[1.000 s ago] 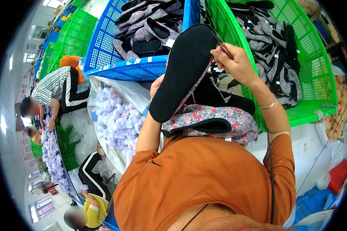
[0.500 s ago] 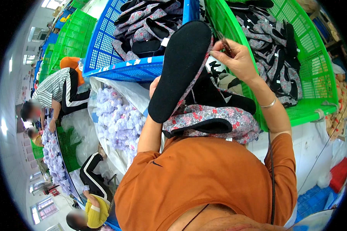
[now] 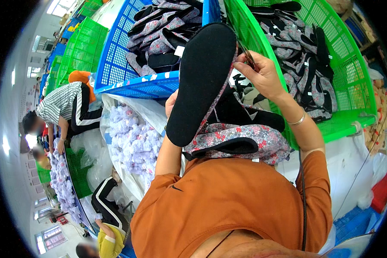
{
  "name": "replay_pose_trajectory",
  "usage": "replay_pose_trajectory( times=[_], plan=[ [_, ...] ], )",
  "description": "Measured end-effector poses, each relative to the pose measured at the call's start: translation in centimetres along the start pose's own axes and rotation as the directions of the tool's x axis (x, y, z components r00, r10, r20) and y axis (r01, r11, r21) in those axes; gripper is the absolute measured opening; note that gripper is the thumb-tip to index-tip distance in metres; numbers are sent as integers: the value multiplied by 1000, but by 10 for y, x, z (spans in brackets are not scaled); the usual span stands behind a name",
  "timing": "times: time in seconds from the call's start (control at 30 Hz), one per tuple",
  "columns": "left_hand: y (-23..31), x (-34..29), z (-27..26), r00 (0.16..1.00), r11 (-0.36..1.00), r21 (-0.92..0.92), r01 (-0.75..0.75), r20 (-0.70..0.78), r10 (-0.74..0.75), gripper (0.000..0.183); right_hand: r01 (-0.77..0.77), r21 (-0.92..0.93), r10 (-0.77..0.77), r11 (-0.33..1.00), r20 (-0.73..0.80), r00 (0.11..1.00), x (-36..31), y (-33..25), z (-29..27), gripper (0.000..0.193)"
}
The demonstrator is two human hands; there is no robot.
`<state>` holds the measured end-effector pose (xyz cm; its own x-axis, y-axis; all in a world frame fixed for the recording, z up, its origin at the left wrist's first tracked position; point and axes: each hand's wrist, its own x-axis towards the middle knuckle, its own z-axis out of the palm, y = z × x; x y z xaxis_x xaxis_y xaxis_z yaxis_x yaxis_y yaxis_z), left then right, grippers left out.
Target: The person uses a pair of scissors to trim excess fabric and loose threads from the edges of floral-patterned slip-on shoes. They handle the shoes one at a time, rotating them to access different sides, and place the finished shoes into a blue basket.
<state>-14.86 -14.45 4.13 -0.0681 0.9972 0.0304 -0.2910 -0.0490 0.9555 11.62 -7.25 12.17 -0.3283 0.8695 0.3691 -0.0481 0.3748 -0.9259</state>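
Observation:
Sole toward me, a floral slipper with a black sole point(image 3: 202, 81) is held up in front of my chest. My left hand point(image 3: 171, 103) is closed on its left side, with most of the fingers hidden behind the sole. At the upper right edge, my right hand point(image 3: 262, 75) grips a small pair of dark scissors point(image 3: 250, 59), blades close to the slipper's rim. Whether the blades touch it, I cannot tell. Below, more floral slippers point(image 3: 264, 139) with black linings lie in a pile against my body.
A blue crate point(image 3: 159, 84) ahead and a green crate point(image 3: 352, 86) on the right hold heaps of similar slippers. A white sack point(image 3: 116, 101) of fluffy lavender pieces point(image 3: 131, 133) stands at left. Beyond it, people point(image 3: 62, 103) work along a table piled with lavender pieces.
The slipper has dipped slightly and tilted a little more upright. My right hand with the scissors has shifted slightly downward along the edge. A person at the left has leaned differently.

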Motion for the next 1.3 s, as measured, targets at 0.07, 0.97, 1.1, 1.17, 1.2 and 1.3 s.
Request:
replay_pose_trajectory(
  times=[0.07,0.97,1.1,1.17,1.2,1.3],
  plan=[
    [4,0,7,989,918,-369,143,32,-142,24,17,-59,-16,998,26,1000,1,4,-3,17],
    [-27,-4,-12,986,861,-488,139,-11,-166,30,-66,264,53,962,56,997,0,-9,-8,12],
    [1,-6,15,995,964,248,95,-46,-87,30,-22,127,16,992,45,999,-3,-18,-10,12],
    [-5,-4,10,952,743,-596,305,171,-254,30,47,25,-49,999,84,995,-5,-21,-8,8],
    [-5,-4,11,950,788,-532,311,162,-266,31,83,-25,-80,996,107,991,-5,-25,-7,6],
    [2,-6,23,959,931,-234,279,118,-258,28,543,-251,-433,801,384,816,-6,-39,1,32]
  ],
)
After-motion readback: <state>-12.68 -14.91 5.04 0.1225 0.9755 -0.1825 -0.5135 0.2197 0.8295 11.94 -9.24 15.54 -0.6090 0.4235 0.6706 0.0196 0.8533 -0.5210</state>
